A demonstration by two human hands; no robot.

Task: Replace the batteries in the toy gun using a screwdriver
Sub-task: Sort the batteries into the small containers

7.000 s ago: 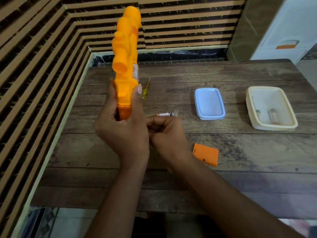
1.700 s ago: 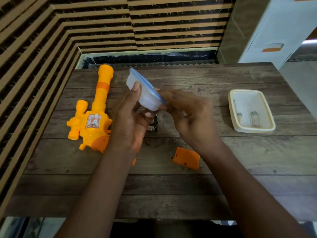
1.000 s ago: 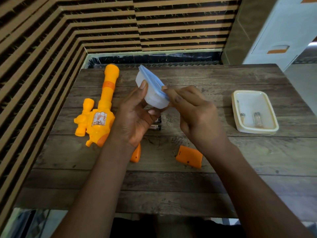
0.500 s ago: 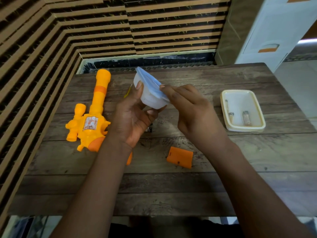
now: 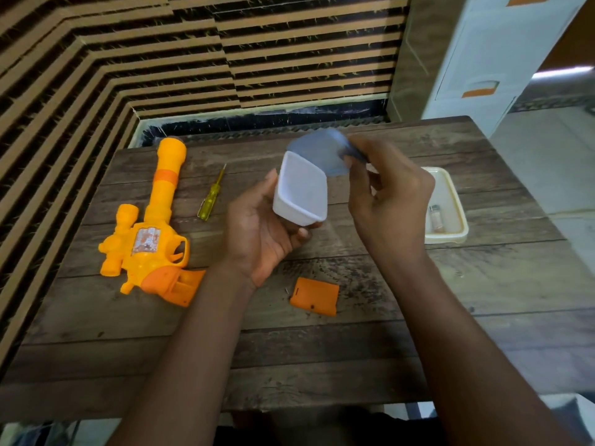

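Note:
The orange toy gun (image 5: 151, 233) lies flat at the table's left, barrel pointing away, its grip compartment open. A yellow screwdriver (image 5: 211, 197) lies just right of the barrel. The orange battery cover (image 5: 315, 296) sits on the table in front of my hands, a small screw (image 5: 287, 290) beside it. My left hand (image 5: 257, 233) grips a small white plastic box (image 5: 301, 188), tilted so its open mouth faces me. My right hand (image 5: 386, 194) pinches the box's blue lid (image 5: 322, 149), lifted off and blurred. The loose batteries are hidden behind my hands.
A cream tray (image 5: 457, 201) at the right holds a battery (image 5: 435, 217). The wooden table (image 5: 322, 349) is bordered by a slatted wall at the left and back. A white cabinet (image 5: 502, 59) stands beyond the far right corner.
My right hand has pulled the blue lid off the white box and lifted it up and away. The left hand still holds the box. The gun was laid down earlier.

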